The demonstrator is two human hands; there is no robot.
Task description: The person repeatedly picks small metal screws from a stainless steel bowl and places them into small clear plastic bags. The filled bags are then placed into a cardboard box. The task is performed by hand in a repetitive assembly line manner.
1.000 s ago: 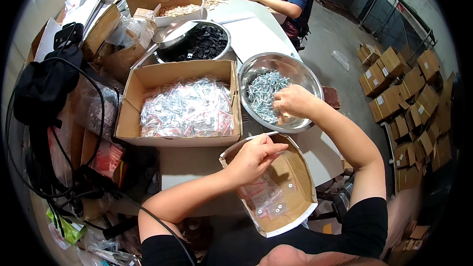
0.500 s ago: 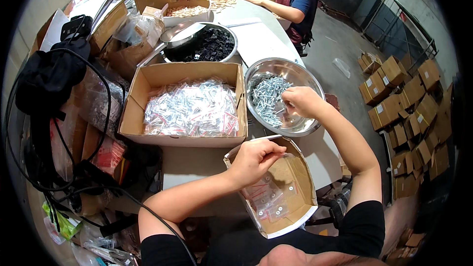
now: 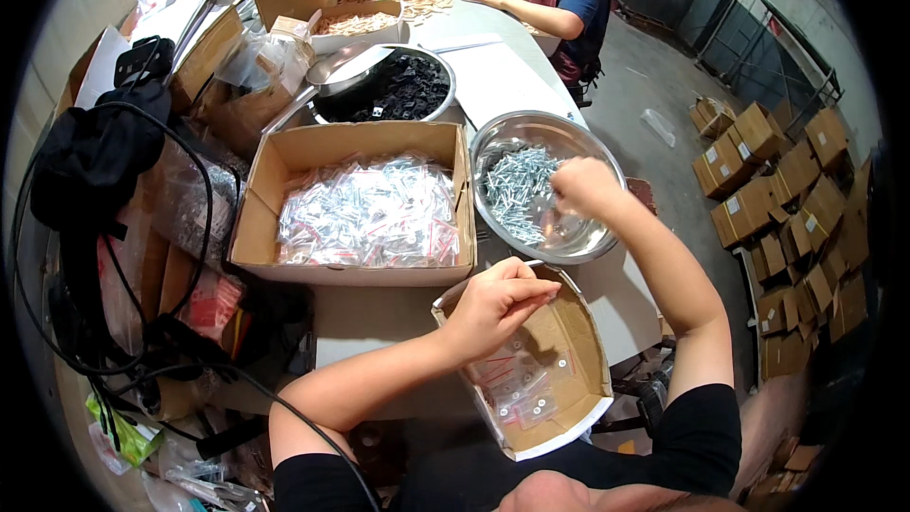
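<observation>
The screws (image 3: 517,192) lie in a loose heap inside the steel bowl (image 3: 580,136), mostly on its left side. The right hand (image 3: 586,188) is above the bowl's right part, beside the heap; its fingers are bent inward, but it is blurred, and I cannot tell how tightly they close or if they have a screw. The left hand (image 3: 500,308) is nearer to the person than the bowl, over the tray (image 3: 583,370). Its thumb and fingertips are pressed together; what is between them, I cannot tell. In this tray are flat clear bags (image 3: 517,381) with small white round pieces. To the left of the bowl stands the carton (image 3: 351,274), with many bags heaped in it.

I judge each screw as light, stiff and rather slippery, so better to take it by the middle of the shank. The bags should be thin, soft and slippery; an edge is the good place to hold.
</observation>
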